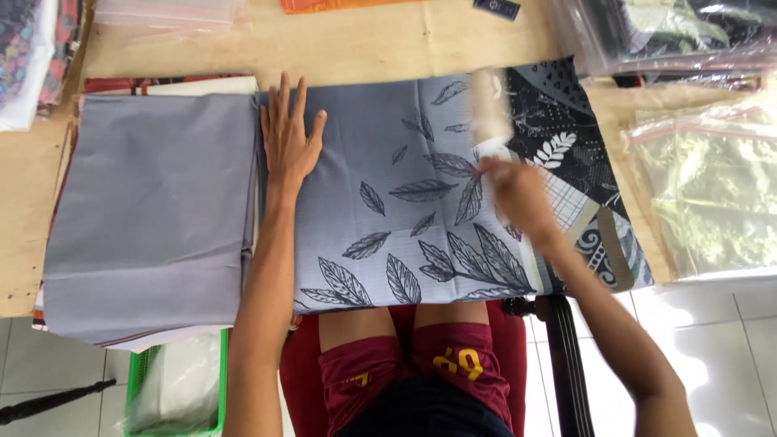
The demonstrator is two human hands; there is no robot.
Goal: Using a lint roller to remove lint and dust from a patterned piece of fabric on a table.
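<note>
The folded leaf-print cloth (405, 202) lies across the middle of the wooden surface (364, 44). The left hand (287, 137) presses flat on its left edge, fingers spread — the right hand (514, 190), blurred, grips a pale object (490, 113) over the cloth's right part.
</note>
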